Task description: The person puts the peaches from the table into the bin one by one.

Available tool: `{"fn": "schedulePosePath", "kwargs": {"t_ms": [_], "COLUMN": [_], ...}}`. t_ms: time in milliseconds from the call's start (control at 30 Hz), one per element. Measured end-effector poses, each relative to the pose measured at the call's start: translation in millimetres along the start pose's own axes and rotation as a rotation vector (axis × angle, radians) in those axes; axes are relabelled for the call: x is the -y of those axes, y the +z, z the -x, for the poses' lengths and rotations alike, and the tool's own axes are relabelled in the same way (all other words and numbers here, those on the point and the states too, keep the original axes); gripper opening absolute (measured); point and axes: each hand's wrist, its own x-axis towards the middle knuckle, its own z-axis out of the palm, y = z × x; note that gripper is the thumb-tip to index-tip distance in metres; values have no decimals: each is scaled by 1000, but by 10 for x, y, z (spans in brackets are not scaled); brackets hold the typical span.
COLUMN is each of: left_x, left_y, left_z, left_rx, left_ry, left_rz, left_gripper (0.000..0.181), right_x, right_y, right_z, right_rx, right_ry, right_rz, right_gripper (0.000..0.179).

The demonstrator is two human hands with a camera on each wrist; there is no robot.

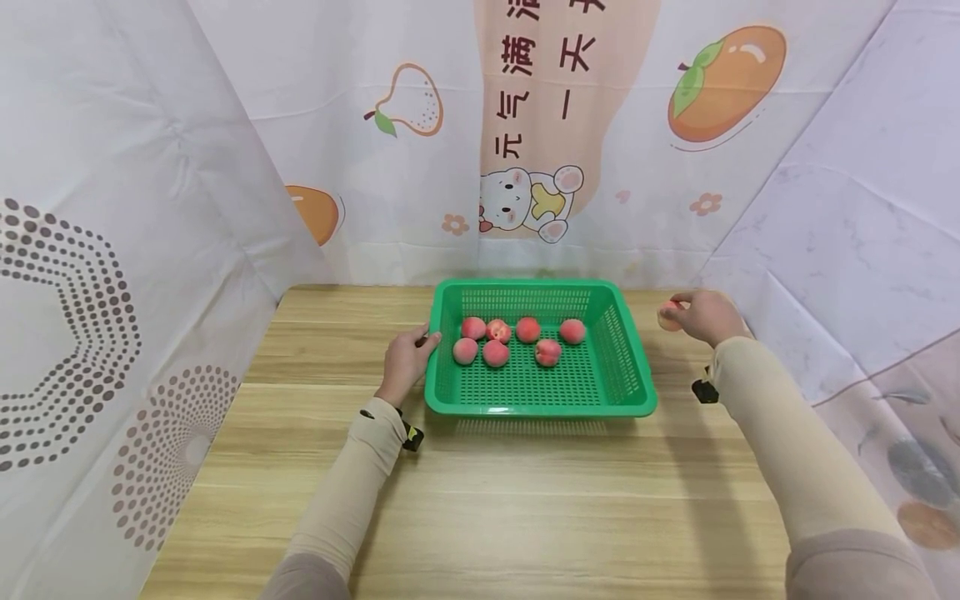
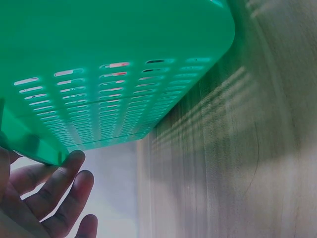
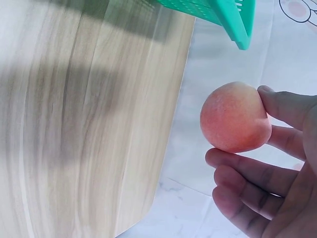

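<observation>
A green plastic basket (image 1: pixel 540 410) with slotted walls stands on the table, and several red-pink peaches (image 1: pixel 496 353) lie on its floor, mostly toward the left. At the basket's left rim, my left hand (image 1: pixel 405 362) pinches the edge; the left wrist view shows its fingers (image 2: pixel 67 198) beneath the rim. Off to the right of the basket, my right hand (image 1: pixel 708 317) holds another peach (image 3: pixel 235 117) between thumb and fingers, in the air above the table's back right. Part of that peach is covered by the fingers in the head view.
The wooden table (image 1: pixel 525 517) ends at the back against a printed white curtain (image 1: pixel 420 200). More fabric hangs along the left and right sides. Both wrists carry small black devices.
</observation>
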Motion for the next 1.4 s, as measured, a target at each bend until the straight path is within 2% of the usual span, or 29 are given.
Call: {"fn": "schedulePosePath", "kwargs": {"t_ms": [133, 400, 567, 733, 1033, 1400], "left_x": [-2, 7, 9, 9, -5, 5], "left_y": [-2, 0, 6, 8, -10, -16], "left_z": [-1, -9, -7, -2, 6, 5], "left_rx": [3, 5, 7, 5, 9, 14], "left_ry": [0, 8, 14, 15, 15, 11], "left_rz": [-2, -5, -4, -3, 10, -4], "left_gripper": [49, 49, 48, 48, 49, 49], "right_x": [43, 184, 257, 339, 490, 707], "right_y": [-43, -104, -70, -60, -48, -31], "right_z": [-34, -94, -133, -139, -161, -278], "right_rx": [-3, 15, -36, -51, -90, -38], "right_ry": [-11, -24, -44, -38, -106, -80], "right_rz": [16, 32, 25, 32, 40, 30], "right_gripper": [66, 64, 55, 52, 48, 50]}}
